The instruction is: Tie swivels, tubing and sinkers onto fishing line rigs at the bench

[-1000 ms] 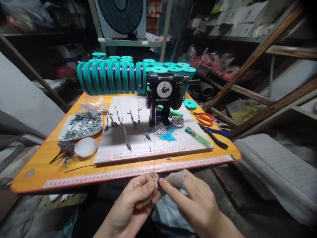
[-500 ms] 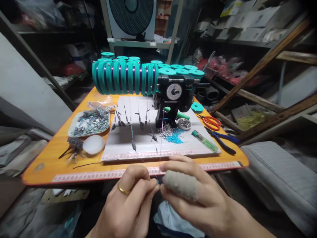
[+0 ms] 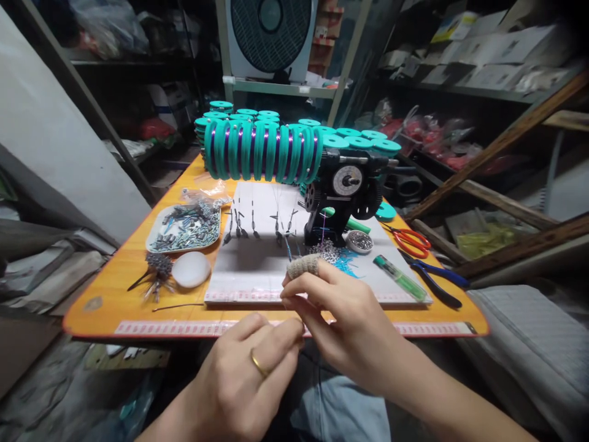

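Note:
My left hand (image 3: 260, 368), a gold ring on one finger, is closed in a pinch below the table's front edge, its fingertips near my right hand. What it pinches is hidden, though a thin fishing line ran into both hands a moment before. My right hand (image 3: 335, 301), with a grey wrap (image 3: 304, 266) round one finger, reaches over the white board's front edge, fingers bent together. A hanging line with a blue coiled piece (image 3: 288, 247) comes down to its fingertips. Behind, several dark sinkers (image 3: 278, 238) dangle on lines below a row of teal spools (image 3: 262, 150).
A black winding stand with a dial (image 3: 348, 181) rises from the white board (image 3: 248, 279). Left are a tray of small parts (image 3: 161, 245) and a white dish (image 3: 191, 270). Right lie a green tube (image 3: 400, 279), blue-handled pliers (image 3: 435, 276) and orange-handled scissors (image 3: 411, 242).
My right hand has moved up and forward, away from the close pinch beside my left hand, to the hanging line. The whole view has shifted, so the table appears further right.

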Available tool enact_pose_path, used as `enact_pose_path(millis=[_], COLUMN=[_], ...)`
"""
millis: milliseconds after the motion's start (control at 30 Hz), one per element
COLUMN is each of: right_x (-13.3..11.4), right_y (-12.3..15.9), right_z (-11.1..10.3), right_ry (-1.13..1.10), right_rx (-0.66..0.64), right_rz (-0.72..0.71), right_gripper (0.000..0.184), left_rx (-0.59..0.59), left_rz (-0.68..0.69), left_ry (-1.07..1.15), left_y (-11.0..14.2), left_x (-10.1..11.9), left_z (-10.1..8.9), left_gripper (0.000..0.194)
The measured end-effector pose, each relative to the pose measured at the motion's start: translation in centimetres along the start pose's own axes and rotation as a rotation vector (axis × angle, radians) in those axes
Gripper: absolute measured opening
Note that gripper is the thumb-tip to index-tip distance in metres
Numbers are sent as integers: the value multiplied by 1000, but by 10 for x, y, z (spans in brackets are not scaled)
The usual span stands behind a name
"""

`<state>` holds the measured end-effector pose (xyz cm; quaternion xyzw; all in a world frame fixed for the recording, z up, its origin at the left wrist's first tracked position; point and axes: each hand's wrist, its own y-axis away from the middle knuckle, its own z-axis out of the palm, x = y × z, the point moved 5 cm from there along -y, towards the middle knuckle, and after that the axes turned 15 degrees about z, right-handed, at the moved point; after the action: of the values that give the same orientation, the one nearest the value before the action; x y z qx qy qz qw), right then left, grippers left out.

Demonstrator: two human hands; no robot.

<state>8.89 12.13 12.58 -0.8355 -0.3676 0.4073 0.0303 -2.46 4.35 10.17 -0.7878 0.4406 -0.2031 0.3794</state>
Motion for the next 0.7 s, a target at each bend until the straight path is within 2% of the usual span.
enact_pose_path(millis=[33,67,133,200,233,300,400,533,600,700], right_x=[1,1,-1,-5,-6,-6,-6,-6,-4,1], right_y=[2,5,13,21,23,24,24,26,26,26], right_z=[-1,-3,-5,-1,0,2,2,1,-3,-5], right_ry=[6,9,42,117,154,191,162,137,106,57], right_rx=[17,38,45,14,9,40,85,39,57,29], right_rz=[-23,-70,-216,-356,-388,-368,-333,-323,-251,-144], right_gripper=[16,19,27,26,22,20,14,15,15,14], left_rx=[29,70,173,289,347,443,500,467,410,292], left_rz=[-100,-282,-738,-1095,-1211,-1347,-1404,-1318,-1209,-978], left_ry=[123,292,717,1144,1321,1558,1664,1617,1440,958], left_y=[1,5,19,31,34,35,34,29,26,20], left_x=[-5,-12,-25,-25,-22,-18,-15,-16,-21,-28], left_z=[0,1,11,25,30,38,44,42,36,20], left_gripper=[22,20,16,21,25,27,27,28,26,18])
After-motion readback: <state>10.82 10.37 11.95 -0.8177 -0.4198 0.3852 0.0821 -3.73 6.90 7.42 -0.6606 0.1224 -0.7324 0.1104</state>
